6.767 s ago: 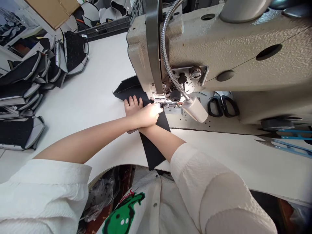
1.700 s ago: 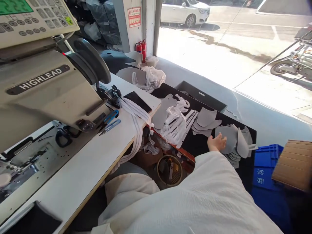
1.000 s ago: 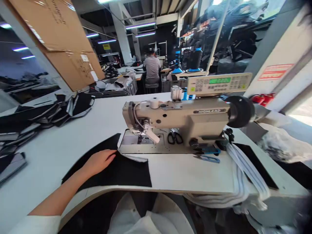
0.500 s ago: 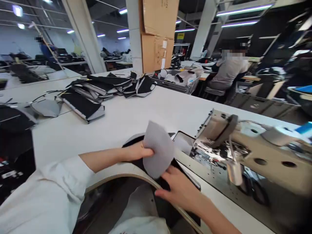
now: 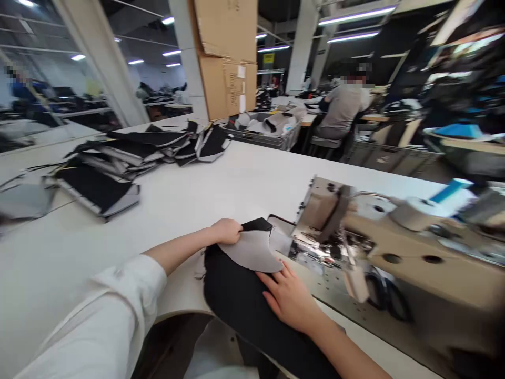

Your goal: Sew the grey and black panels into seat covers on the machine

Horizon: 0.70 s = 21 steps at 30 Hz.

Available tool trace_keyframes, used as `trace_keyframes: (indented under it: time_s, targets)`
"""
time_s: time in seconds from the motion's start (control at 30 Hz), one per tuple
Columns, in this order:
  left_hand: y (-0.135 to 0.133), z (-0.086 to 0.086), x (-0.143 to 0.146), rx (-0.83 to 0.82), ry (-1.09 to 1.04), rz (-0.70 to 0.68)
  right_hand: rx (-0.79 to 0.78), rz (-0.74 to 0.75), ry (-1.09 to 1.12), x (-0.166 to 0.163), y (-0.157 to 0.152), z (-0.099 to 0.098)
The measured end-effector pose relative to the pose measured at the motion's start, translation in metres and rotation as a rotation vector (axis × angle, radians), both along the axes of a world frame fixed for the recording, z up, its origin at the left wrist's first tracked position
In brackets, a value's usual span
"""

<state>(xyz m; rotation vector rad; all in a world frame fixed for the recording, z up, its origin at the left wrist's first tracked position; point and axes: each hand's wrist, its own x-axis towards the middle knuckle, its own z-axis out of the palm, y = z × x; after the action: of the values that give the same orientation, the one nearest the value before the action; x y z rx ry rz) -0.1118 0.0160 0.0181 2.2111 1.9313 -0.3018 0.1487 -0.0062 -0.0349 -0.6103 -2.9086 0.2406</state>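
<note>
My left hand is closed on the upper left edge of a small grey fabric piece. This piece lies on a large black fabric panel, which hangs over the table's curved front edge. Whether the left fingers also pinch the panel, I cannot tell. My right hand rests on the panel, fingers stretched out, their tips against the grey piece's lower right corner. Right beside both pieces stands a beige sewing machine, its needle area a little beyond my right hand.
Black-handled scissors are by the machine, near a white thread cone. Black and grey cut pieces are heaped on the table's left. Behind are a cardboard box, a crate of fabric and a seated person.
The grey piece was held up, tilted, between both hands; now it lies flat on the black panel. The panel has come up over the table edge. The view has swung right.
</note>
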Motion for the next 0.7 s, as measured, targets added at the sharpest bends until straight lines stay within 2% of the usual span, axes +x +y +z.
trace_keyframes:
  time_s: [0.07,0.17,0.47,0.7]
  targets:
    - [0.006,-0.011,0.01,0.021,-0.027,-0.041,-0.039,-0.009,-0.011,0.018,-0.008,0.009]
    - [0.006,-0.019,0.021,0.045,-0.066,-0.092,-0.079,-0.014,-0.007,0.03,-0.011,0.017]
    - [-0.014,-0.027,0.035,0.097,-0.048,-0.022,-0.11,-0.064,-0.019,0.036,-0.021,0.017]
    - [-0.021,-0.03,0.038,0.133,-0.05,-0.013,-0.062,-0.09,0.004,0.037,-0.027,0.018]
